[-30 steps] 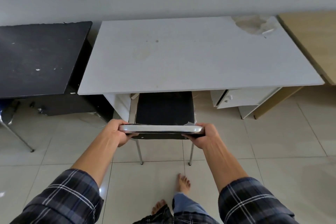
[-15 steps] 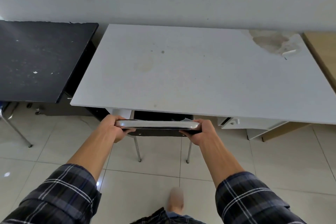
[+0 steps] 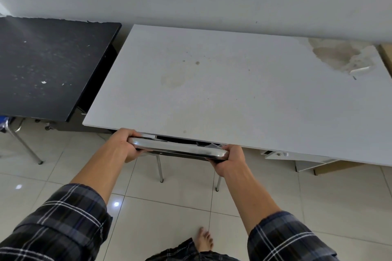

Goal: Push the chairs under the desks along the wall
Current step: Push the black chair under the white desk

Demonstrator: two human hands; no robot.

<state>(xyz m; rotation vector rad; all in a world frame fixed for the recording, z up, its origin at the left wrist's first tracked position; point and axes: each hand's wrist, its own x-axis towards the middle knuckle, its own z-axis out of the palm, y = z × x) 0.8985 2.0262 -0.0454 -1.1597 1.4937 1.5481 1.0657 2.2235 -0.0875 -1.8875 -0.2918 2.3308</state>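
Chair (image 3: 178,150) further under desk (image 3: 233,91); seat hidden

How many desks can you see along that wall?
3: a black desk at left, a white desk in the middle, and a wooden desk barely showing at the right edge.

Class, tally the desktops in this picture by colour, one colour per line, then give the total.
Black desktop: 1
White desktop: 1
Tan desktop, only a sliver at the right edge: 1
Total: 3
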